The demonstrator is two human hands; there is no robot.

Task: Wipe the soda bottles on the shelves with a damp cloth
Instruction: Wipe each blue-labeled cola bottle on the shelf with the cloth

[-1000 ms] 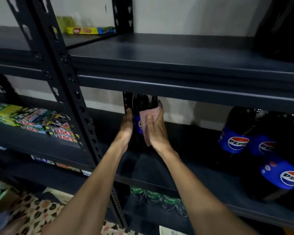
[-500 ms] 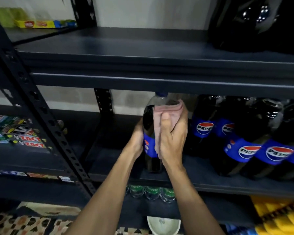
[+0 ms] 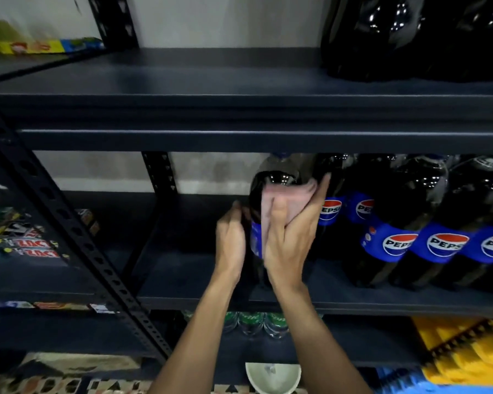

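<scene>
A large dark soda bottle [image 3: 257,194] with a blue label stands on the middle shelf [image 3: 182,301] of a black metal rack. My left hand [image 3: 230,243] grips its left side. My right hand [image 3: 292,237] presses a folded pink cloth [image 3: 285,199] against the bottle's front and right shoulder, fingers wrapped round cloth and bottle. The bottle's lower body is hidden behind my hands. Several more Pepsi bottles [image 3: 399,223] stand in a row just to the right.
Dark bottles [image 3: 410,35] sit on the upper shelf at right. Snack packs [image 3: 26,240] fill the left rack. Green-capped bottles [image 3: 254,322] stand on the shelf below, with yellow packets [image 3: 467,351] to the right. A white bowl [image 3: 272,376] sits near the floor.
The bottle has come from the left back corner of the shelf rightward, close to the row of Pepsi bottles. The cloth has shifted over its upper front. My view has turned right.
</scene>
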